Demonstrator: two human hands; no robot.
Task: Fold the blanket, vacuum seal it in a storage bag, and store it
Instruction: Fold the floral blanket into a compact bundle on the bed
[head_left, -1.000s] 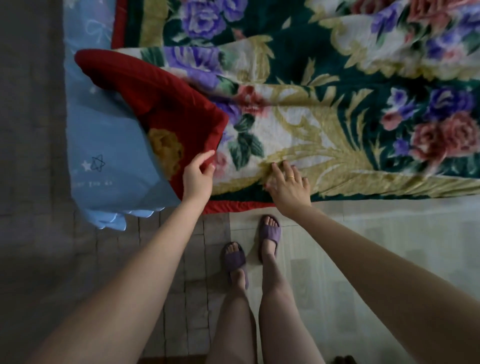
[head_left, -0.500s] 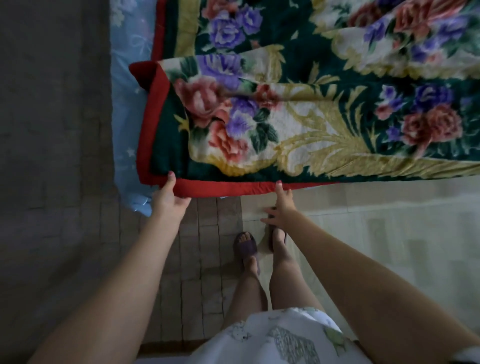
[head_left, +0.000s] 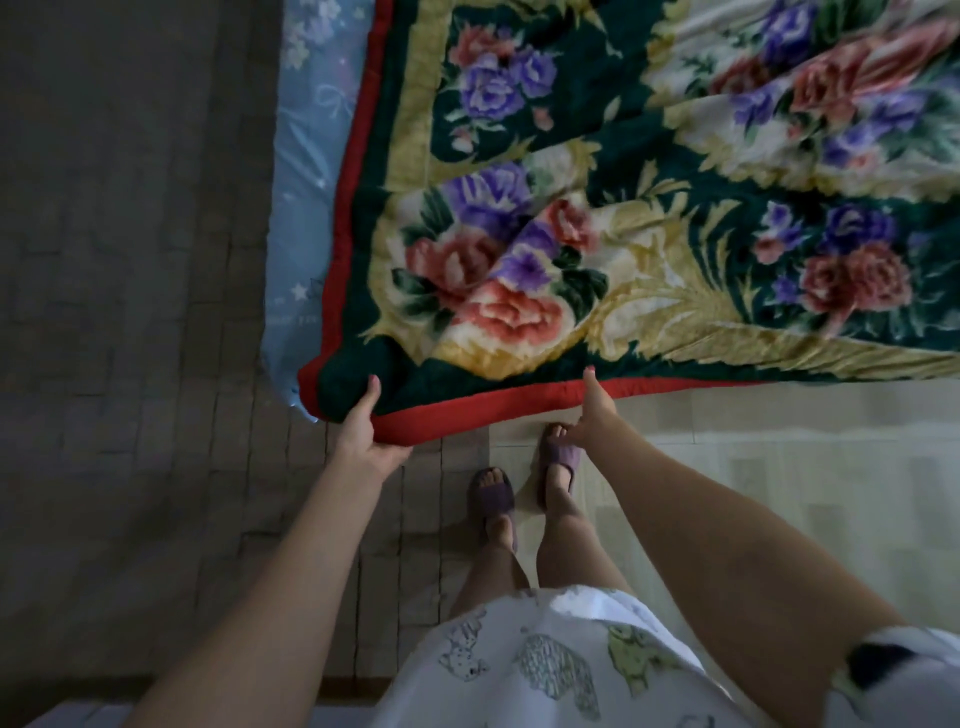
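A thick floral blanket (head_left: 597, 234), dark green with red and purple roses, yellow scrollwork and a red border, lies spread over a blue sheeted mattress (head_left: 311, 218). My left hand (head_left: 366, 431) grips the blanket's near left corner, thumb on top and fingers underneath the red edge. My right hand (head_left: 592, 410) holds the same near edge farther right, thumb on the red border. The edge is lifted slightly off the mattress. No storage bag is in view.
My feet in purple slippers (head_left: 524, 478) stand on the floor just in front of the mattress edge. Dark tiled floor (head_left: 130, 364) lies to the left, pale tiles (head_left: 779, 493) to the right. A white patterned garment (head_left: 545, 670) covers my lap.
The folded-over red corner was laid flat, floral side up. Both hands moved from on top of the blanket to its near red edge, and the view shifted left.
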